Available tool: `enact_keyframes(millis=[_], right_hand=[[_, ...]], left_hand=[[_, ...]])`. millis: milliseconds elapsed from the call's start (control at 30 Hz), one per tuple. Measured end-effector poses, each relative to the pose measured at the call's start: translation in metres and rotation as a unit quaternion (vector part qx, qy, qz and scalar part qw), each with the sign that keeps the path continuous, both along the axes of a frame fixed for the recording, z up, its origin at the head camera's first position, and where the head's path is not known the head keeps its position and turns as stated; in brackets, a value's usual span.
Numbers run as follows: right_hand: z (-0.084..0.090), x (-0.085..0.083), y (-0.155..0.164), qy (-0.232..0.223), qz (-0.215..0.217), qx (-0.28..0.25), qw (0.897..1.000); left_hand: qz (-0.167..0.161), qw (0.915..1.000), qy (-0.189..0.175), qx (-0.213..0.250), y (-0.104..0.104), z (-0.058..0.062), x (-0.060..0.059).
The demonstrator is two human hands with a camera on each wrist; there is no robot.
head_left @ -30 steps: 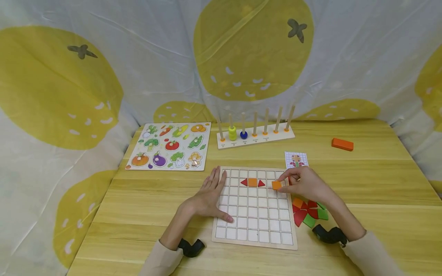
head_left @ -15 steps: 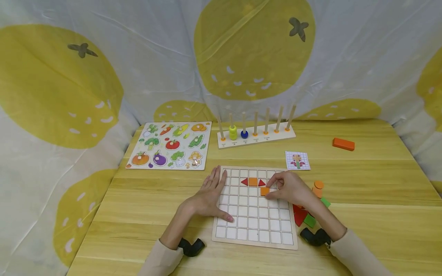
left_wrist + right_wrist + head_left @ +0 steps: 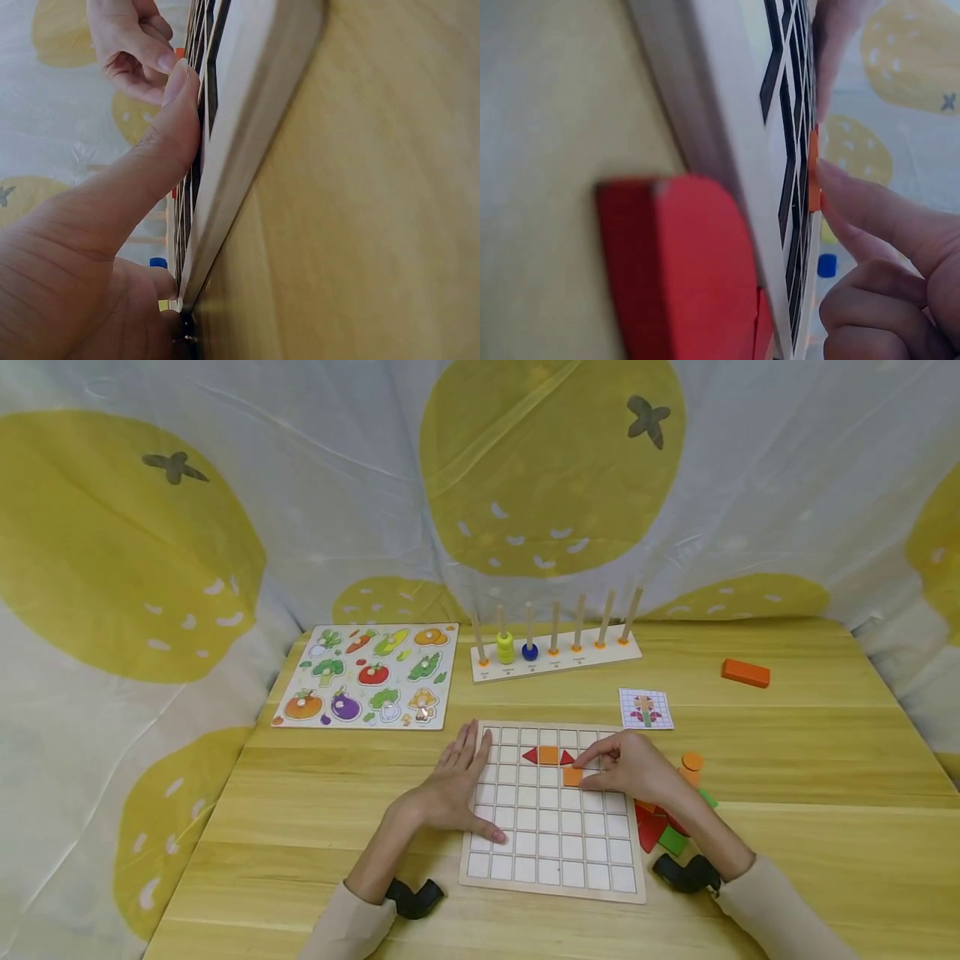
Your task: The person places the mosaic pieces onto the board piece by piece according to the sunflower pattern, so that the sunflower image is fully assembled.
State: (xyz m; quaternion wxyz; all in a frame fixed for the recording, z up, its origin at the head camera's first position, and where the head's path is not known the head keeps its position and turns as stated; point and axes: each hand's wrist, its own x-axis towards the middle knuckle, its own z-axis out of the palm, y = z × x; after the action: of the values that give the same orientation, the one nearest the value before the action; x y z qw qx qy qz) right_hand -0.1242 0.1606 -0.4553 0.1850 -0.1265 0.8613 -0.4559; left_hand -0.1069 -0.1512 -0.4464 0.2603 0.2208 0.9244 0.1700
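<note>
A wooden grid board [image 3: 537, 843] lies on the table. My left hand [image 3: 442, 795] rests on its left edge, fingers stretched along the side and thumb on the squares. With thumb and fingertips, my right hand [image 3: 636, 768] pinches an orange square tile [image 3: 573, 777] at the board's third row; the right wrist view shows this orange tile [image 3: 814, 176] at the grid surface. Just above and left of it, another orange square [image 3: 549, 756] sits in the second row between two red triangles [image 3: 530, 756]. Whether the pinched tile is fully inside a cell cannot be told.
Right of the board lie loose red pieces [image 3: 651, 832], a green square [image 3: 673, 840] and an orange disc [image 3: 692, 762], partly behind the right forearm. Behind stand a pattern card [image 3: 647, 710], a peg stand [image 3: 555, 662], a vegetable puzzle [image 3: 363, 678] and an orange block [image 3: 746, 673].
My right hand has carried the orange tile leftward and down from the board's right side to the third row, uncovering the pattern card and orange disc. My left hand has stayed in place.
</note>
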Motion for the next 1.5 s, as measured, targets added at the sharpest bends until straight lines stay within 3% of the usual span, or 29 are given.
enact_keyframes(millis=[433, 700, 967, 1367, 1500], right_hand=[[0.001, 0.003, -0.007, -0.009, -0.020, 0.008, 1.000], [0.006, 0.001, 0.003, 0.006, 0.005, 0.002, 1.000], [0.019, 0.000, 0.042, 0.026, -0.011, 0.030, 0.999], [0.020, 0.002, 0.122, 0.017, -0.043, 0.056, 0.997], [0.018, -0.001, 0.137, -0.009, -0.019, 0.043, 0.999]], left_hand=[[-0.004, 1.0000, 0.001, 0.004, 0.000, 0.002, 0.000], [-0.003, 1.0000, 0.000, 0.004, -0.001, 0.002, 0.001], [-0.007, 1.0000, -0.001, 0.003, -0.001, 0.000, 0.002], [-0.001, 1.0000, 0.001, 0.005, 0.000, 0.000, 0.002], [-0.001, 1.0000, 0.002, 0.004, -0.001, 0.001, 0.001]])
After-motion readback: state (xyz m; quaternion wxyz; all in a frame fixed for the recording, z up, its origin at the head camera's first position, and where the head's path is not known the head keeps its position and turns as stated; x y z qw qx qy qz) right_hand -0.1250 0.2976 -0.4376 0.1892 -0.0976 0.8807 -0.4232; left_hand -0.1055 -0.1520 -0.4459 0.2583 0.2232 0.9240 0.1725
